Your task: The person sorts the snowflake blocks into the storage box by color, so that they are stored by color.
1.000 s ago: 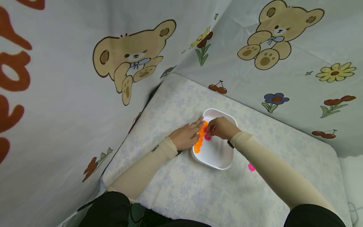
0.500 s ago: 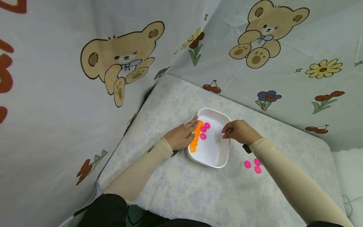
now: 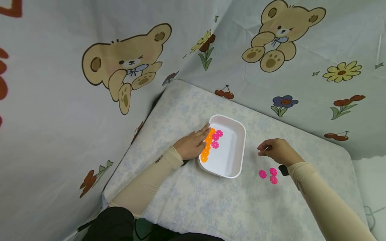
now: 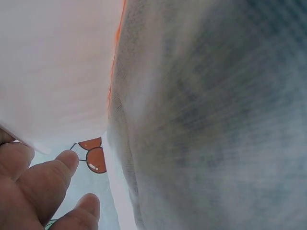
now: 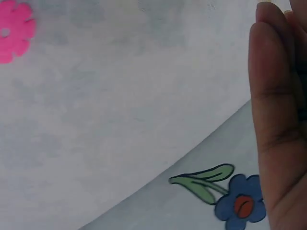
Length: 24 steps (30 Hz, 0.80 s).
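Observation:
A white rectangular tray point(image 3: 235, 170) stands on the table. Inside, along its left side, runs a line of orange flower-shaped discs point(image 3: 207, 148), with 3 pink flower-shaped discs point(image 3: 215, 137) beside it. My left hand point(image 3: 190, 146) lies against the tray's left rim with its fingers extended, covering part of that edge. To the right of the tray my right hand point(image 3: 279, 152) is held above the table, fingers loosely bent, with nothing visible in it. Just below it on the cloth are 3 more pink discs point(image 3: 273, 172); one such disc point(image 5: 14, 31) shows, notched and with a central hole, in the right wrist view.
A pale blue-white patterned cloth point(image 3: 193, 201) covers the table. Fabric walls with printed bears point(image 3: 280, 36) and flowers rise behind and to the left. A dark device point(image 3: 283, 170) is strapped at my right wrist.
My right hand has drawn back from the pink discs in the tray and moved right, out over the table. The loose pink discs are uncovered. My left hand stays at the rim.

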{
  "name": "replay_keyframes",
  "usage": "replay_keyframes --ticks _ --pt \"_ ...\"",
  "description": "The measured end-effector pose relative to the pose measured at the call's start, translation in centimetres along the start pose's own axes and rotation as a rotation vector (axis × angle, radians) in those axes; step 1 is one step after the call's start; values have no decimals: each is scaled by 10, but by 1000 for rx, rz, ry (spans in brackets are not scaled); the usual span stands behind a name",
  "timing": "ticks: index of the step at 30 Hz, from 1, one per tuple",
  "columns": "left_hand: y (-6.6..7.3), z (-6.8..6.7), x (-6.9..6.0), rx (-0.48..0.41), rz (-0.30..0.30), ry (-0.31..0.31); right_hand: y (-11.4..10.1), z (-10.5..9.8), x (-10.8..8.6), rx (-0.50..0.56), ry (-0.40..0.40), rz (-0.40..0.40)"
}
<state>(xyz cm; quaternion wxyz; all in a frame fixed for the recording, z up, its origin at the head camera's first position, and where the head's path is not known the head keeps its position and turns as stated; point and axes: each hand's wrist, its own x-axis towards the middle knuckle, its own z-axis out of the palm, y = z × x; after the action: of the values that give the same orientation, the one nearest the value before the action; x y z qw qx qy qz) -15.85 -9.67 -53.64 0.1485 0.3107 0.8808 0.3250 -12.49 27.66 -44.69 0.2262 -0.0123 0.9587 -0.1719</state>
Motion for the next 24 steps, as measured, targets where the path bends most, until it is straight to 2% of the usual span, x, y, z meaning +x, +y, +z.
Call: replay_keyframes --ticks 6,11,16,24 --pt "1 -1 -1 -8 1 5 49 15 -16 -9 -18 95" --pt "1 -1 -2 -14 1 8 80 28 -24 29 -39 185" --pt "0 0 -1 -11 -2 4 94 36 -28 53 -20 195" --pt "0 -1 -1 -22 -5 -7 101 37 -36 42 -25 206"
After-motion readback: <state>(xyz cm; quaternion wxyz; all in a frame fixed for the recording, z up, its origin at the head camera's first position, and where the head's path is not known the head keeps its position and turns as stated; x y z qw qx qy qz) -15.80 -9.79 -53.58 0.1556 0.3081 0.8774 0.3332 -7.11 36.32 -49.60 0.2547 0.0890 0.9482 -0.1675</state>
